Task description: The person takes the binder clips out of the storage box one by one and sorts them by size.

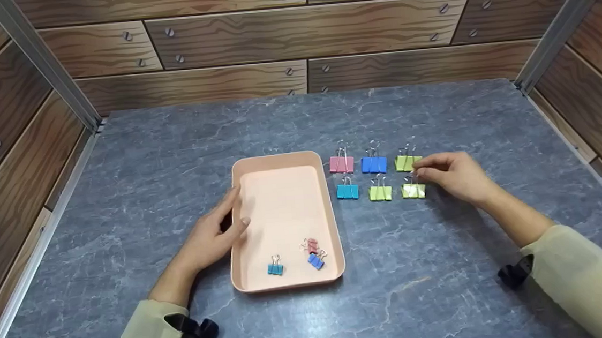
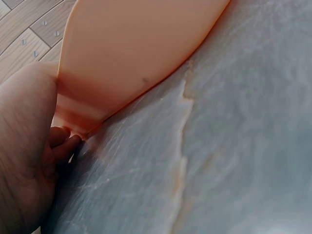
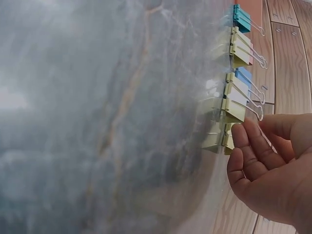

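Note:
My left hand (image 1: 212, 238) holds the left wall of a peach tray (image 1: 289, 287), thumb over the rim and fingers outside. In the left wrist view, curled fingers touch the tray's outer wall. To the tray's right stand two rows of binder clips. Pink (image 1: 341, 164), blue (image 1: 374, 164) and green (image 1: 407, 163) form the back row; teal (image 1: 347, 191), green (image 1: 380, 193) and another green binder clip (image 1: 413, 191) form the front row. My right hand (image 1: 457, 178) pinches at the handle of the front right green clip, fingertips close beside the back one; its thumb is hidden in the right wrist view.
Inside the tray lie a small teal clip (image 1: 275, 268), a red one (image 1: 312, 245) and a blue one (image 1: 316, 261) against the red. Wood-patterned panels (image 1: 306, 31) enclose the grey marbled tabletop (image 1: 170, 141) at the back and sides.

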Demonstrator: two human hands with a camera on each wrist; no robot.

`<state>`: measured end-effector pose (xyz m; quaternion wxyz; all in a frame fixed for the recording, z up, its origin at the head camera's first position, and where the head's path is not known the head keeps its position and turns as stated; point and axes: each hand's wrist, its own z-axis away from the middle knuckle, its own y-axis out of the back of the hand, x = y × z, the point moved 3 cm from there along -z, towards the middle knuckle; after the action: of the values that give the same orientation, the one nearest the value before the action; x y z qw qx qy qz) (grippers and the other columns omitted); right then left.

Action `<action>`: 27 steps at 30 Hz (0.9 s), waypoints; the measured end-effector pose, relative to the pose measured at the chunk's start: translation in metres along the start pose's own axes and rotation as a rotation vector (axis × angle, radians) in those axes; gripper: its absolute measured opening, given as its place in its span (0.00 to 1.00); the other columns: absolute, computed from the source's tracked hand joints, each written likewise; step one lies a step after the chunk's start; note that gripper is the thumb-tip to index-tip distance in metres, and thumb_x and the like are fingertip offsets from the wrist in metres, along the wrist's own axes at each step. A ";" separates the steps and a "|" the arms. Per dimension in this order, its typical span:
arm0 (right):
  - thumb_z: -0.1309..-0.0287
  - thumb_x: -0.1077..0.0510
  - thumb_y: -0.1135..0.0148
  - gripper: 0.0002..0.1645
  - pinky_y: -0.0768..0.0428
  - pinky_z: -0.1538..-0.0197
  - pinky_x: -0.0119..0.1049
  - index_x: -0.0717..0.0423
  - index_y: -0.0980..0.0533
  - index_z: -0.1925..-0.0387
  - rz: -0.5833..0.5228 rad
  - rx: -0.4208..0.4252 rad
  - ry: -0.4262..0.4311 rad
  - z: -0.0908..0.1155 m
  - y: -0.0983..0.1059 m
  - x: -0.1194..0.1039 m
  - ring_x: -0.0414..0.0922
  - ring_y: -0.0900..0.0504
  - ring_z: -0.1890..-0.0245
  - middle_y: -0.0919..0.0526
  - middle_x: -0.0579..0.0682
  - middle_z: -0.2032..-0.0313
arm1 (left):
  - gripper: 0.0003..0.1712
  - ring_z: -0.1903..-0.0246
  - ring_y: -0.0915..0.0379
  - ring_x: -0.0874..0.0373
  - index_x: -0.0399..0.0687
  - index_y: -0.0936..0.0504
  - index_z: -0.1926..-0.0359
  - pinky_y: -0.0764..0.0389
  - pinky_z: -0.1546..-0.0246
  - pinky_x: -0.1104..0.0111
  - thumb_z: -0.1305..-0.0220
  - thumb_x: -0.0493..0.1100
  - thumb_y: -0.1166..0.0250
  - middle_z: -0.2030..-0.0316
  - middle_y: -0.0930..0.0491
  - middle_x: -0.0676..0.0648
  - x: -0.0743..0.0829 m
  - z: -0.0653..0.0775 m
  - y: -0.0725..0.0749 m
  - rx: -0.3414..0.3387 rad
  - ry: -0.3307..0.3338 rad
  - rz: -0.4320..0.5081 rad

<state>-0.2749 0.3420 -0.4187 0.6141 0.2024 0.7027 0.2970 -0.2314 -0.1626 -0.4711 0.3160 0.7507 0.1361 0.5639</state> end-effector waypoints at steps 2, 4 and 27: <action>0.28 0.60 0.32 0.17 0.22 0.55 0.20 0.67 0.15 0.45 -0.014 0.015 0.018 0.000 0.003 -0.002 0.29 0.18 0.58 0.11 0.63 0.50 | 0.43 0.22 0.44 0.45 0.53 0.42 0.15 0.41 0.22 0.50 0.24 0.53 0.36 0.20 0.41 0.41 0.000 0.000 0.000 0.002 -0.002 0.000; 0.28 0.60 0.32 0.16 0.20 0.56 0.20 0.67 0.14 0.45 -0.023 0.033 0.032 0.001 0.005 -0.006 0.29 0.17 0.59 0.11 0.63 0.50 | 0.43 0.22 0.43 0.45 0.54 0.42 0.15 0.41 0.22 0.50 0.24 0.54 0.36 0.20 0.40 0.41 0.000 0.000 0.000 0.000 -0.002 0.002; 0.29 0.59 0.30 0.11 0.16 0.60 0.27 0.57 0.12 0.48 -0.142 -0.022 0.201 0.001 -0.022 -0.113 0.40 0.14 0.61 0.09 0.54 0.54 | 0.44 0.21 0.45 0.46 0.54 0.43 0.15 0.42 0.22 0.50 0.23 0.56 0.37 0.19 0.43 0.44 0.000 0.000 0.001 -0.011 0.003 -0.007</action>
<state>-0.2535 0.2525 -0.3494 0.5621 0.1145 0.7701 0.2793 -0.2316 -0.1636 -0.4706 0.3220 0.7475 0.1363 0.5647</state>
